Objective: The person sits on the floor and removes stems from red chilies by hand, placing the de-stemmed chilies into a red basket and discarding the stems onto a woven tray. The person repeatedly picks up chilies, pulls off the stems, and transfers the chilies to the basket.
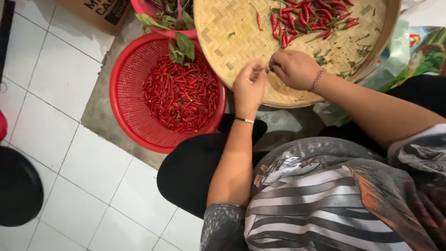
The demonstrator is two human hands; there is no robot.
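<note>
Both hands meet over the near edge of a round woven bamboo tray (232, 42). Left hand (248, 86) curled, fingertips pinched together on something small and dark at the point where the two hands meet; too small to tell whether it is a chili or just a stem. Right hand (293, 69) also closed into a pinch, thumb and fingers on the same small bit, beaded bracelet at the wrist. Loose pile of red chilies (309, 18) at the far side of the tray, well apart from the hands, with green stems and scraps (346, 58) scattered to the right of the hands. Left of the tray, on the tiled floor (55, 88), a red plastic basket (125, 97) holding a heap of red chilies (181, 95), a few green leaves (183, 46) on top at its far rim. Dark round object (18, 186) at near left.
</note>
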